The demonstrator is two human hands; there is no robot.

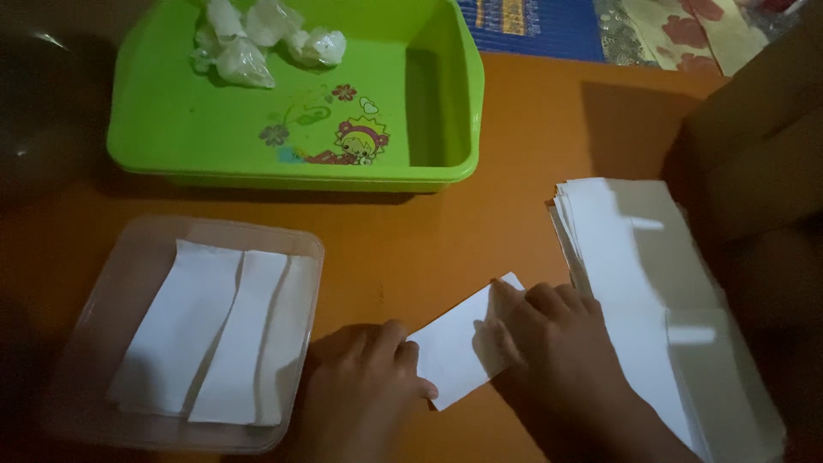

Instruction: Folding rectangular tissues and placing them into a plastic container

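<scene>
pressing white paper (454,347), both hands

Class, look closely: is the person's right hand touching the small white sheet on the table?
Touching. The head view shows the right hand with its fingers lying flat on the sheet, covering its right end.

Orange bench (531,129) carries: green plastic tub (446,111), clear shallow plastic tray (129,249), tall stack of white paper sheets (634,257), single white paper slip (454,351), brown cardboard box (754,163).
</scene>
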